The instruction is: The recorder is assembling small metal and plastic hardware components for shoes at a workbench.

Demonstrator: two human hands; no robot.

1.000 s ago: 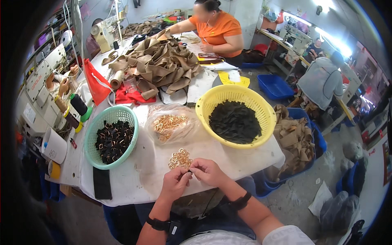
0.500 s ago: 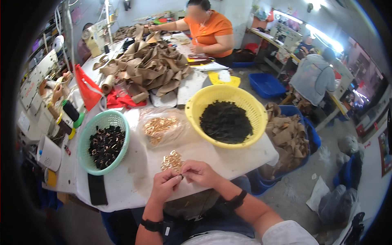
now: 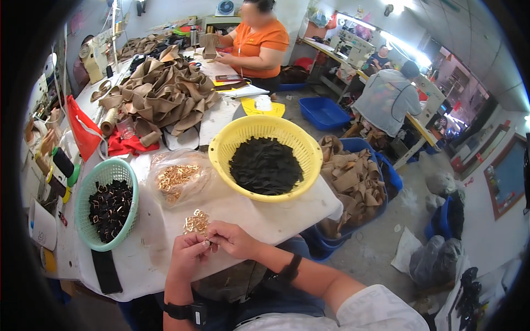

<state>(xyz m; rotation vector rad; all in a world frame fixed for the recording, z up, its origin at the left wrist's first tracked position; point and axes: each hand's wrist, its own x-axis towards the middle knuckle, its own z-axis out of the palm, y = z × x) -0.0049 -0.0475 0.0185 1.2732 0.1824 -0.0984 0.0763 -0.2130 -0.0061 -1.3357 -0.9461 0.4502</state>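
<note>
My left hand (image 3: pixel 189 251) and my right hand (image 3: pixel 233 239) meet over the front edge of the white table, fingertips pinched together. Between them is a small black fabric strip with a bright metal ring (image 3: pixel 207 243), mostly hidden by the fingers. Just beyond my fingers lies a small heap of gold metal rings (image 3: pixel 197 221). Farther back, a clear plastic bag (image 3: pixel 190 190) holds more gold pieces. The yellow basket (image 3: pixel 311 160) contains many black fabric strips (image 3: pixel 266 165). On the left, the mint green basket (image 3: pixel 83 203) holds black strips fitted with gold rings (image 3: pixel 110 208).
A black phone (image 3: pixel 106 272) lies by the green basket. Brown cut pieces (image 3: pixel 165 91) are piled at the back. Blue bins (image 3: pixel 361 148) of brown pieces stand right of the table. A person in orange (image 3: pixel 259 44) works across the table; another (image 3: pixel 386 99) sits farther right.
The view has swung right, so the table and my hands appear farther left. My fingers stay pinched together, with a metal glint now showing. The person in orange has drawn a brown piece close.
</note>
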